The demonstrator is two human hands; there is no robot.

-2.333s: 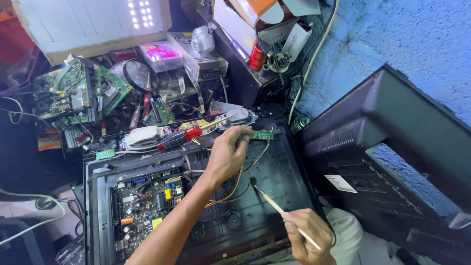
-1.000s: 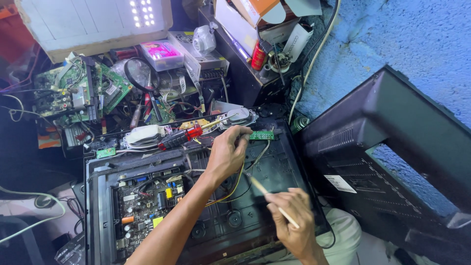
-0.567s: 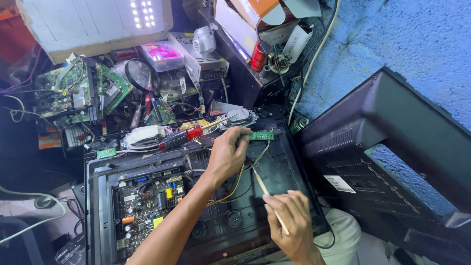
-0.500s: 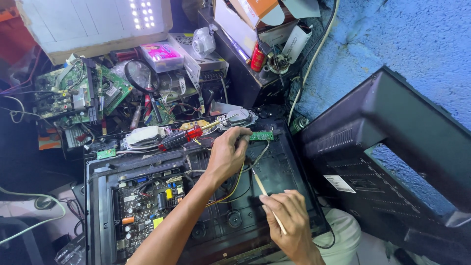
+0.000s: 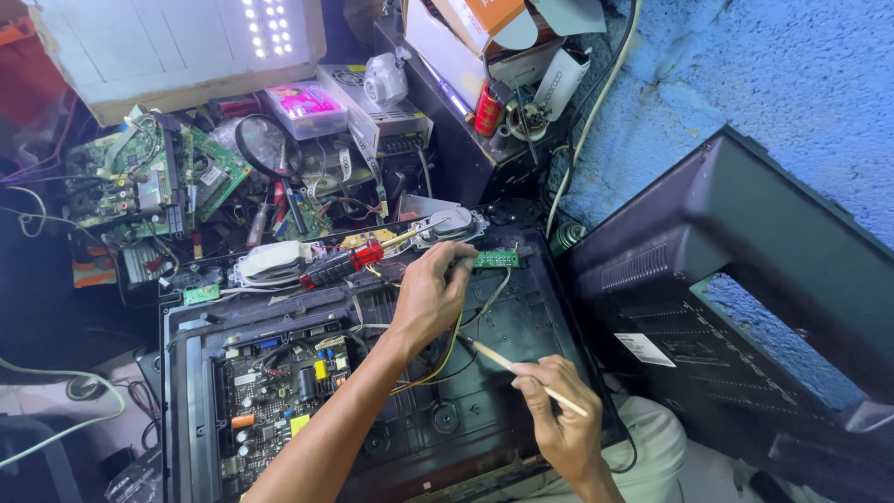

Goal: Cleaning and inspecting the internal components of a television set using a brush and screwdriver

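Small green board (image 5: 494,259) sits at the top edge of the open TV back (image 5: 521,326), w/ thin yellow and black wires (image 5: 445,359) trailing off it down toward the main board (image 5: 279,391) at lower left. My left hand (image 5: 430,296) is on it, fingers pinched on its left end. Looks light, stiff and fragile; I'd hold it by the edges only, not by the parts on its face or by the wires, which are thin and prob pull loose easily.

My right hand (image 5: 559,419) is closed round a thin pale stick (image 5: 521,375), gripped like a pen, tip pointing up-left toward the wires, just short of them. Can't tell what the tip is.

Just beside my left hand: red-and-black screwdriver (image 5: 342,265) lying along the chassis rim, and a white plug block (image 5: 270,261) next to that. Further up the bench: magnifier (image 5: 259,144), loose green boards (image 5: 149,182), pink box (image 5: 304,100), lit LED panel (image 5: 186,42). To my right the black rear cover (image 5: 745,307) stands tilted against the blue wall (image 5: 773,74), close to my right elbow, so little room that side. Wires cross right under my left wrist, easiest thing to snag.
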